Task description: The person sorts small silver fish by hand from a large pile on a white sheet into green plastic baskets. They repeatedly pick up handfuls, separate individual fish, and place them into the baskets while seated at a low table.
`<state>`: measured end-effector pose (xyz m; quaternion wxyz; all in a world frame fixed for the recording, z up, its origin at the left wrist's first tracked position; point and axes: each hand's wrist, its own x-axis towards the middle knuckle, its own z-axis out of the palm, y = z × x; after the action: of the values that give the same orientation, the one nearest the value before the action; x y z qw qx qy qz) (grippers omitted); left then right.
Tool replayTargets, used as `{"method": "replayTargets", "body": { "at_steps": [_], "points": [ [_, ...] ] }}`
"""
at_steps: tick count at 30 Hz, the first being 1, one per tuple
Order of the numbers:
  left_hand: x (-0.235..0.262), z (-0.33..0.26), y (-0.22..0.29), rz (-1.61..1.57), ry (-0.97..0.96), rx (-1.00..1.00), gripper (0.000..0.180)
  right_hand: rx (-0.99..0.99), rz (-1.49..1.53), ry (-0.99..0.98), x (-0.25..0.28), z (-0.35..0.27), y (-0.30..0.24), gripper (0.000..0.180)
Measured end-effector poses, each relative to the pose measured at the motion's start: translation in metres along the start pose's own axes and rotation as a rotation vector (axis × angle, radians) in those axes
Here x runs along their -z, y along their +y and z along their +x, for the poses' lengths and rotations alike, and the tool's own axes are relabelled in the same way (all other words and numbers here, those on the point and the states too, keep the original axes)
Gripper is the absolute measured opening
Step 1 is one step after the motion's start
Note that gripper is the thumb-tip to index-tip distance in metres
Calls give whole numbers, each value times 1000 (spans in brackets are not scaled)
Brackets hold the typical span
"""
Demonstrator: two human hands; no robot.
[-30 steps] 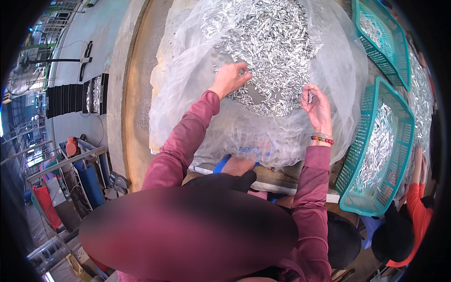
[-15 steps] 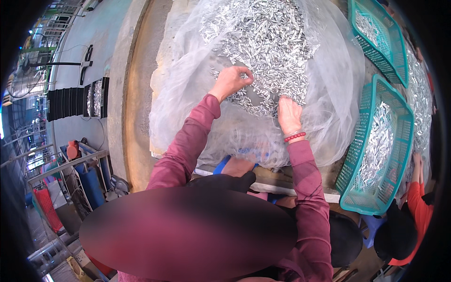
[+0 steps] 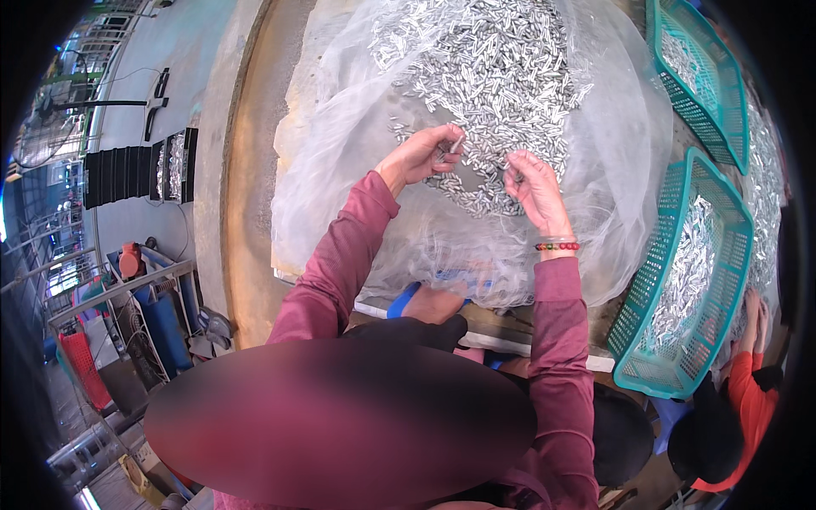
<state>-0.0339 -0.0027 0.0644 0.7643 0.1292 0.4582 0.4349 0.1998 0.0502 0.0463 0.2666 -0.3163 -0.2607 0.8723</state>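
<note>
A big heap of small silvery metal pieces point(image 3: 484, 68) lies on a clear plastic sheet point(image 3: 340, 170) spread over the table. My left hand point(image 3: 421, 157) is at the near edge of the heap, its fingers pinched on one small silvery piece point(image 3: 456, 144). My right hand point(image 3: 535, 189) is just to the right of it, fingers curled on another small piece at the heap's edge. A beaded bracelet point(image 3: 557, 246) is on my right wrist. Both arms wear dark red sleeves.
Two teal plastic baskets point(image 3: 680, 297) point(image 3: 705, 93) with silvery pieces stand to the right. A person in an orange sleeve point(image 3: 748, 382) is at the lower right. On the left are the brown table rim point(image 3: 246, 170), a grey floor and black trays point(image 3: 136, 170).
My right hand has moved left from the heap's right side toward my left hand. My left hand has lifted slightly with a piece pinched in its fingers.
</note>
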Motion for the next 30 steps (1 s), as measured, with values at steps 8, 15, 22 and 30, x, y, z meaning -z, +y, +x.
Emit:
{"method": "replayTargets", "body": {
  "at_steps": [8, 15, 22, 30],
  "points": [
    [-32, -12, -3, -322, -186, -64, 32, 107, -8, 60, -2, 1, -8, 16],
    [-5, 14, -32, 1311, 356, -277, 20, 310, -1297, 425, 24, 6, -43, 19],
    [-11, 33, -71, 1734, 587, -435, 21, 516, -1844, 335, 33, 21, -19, 17],
    [-12, 46, -53, 1435, 567, -390, 20, 403, -1573, 313, 21, 34, 23, 22]
  ]
}}
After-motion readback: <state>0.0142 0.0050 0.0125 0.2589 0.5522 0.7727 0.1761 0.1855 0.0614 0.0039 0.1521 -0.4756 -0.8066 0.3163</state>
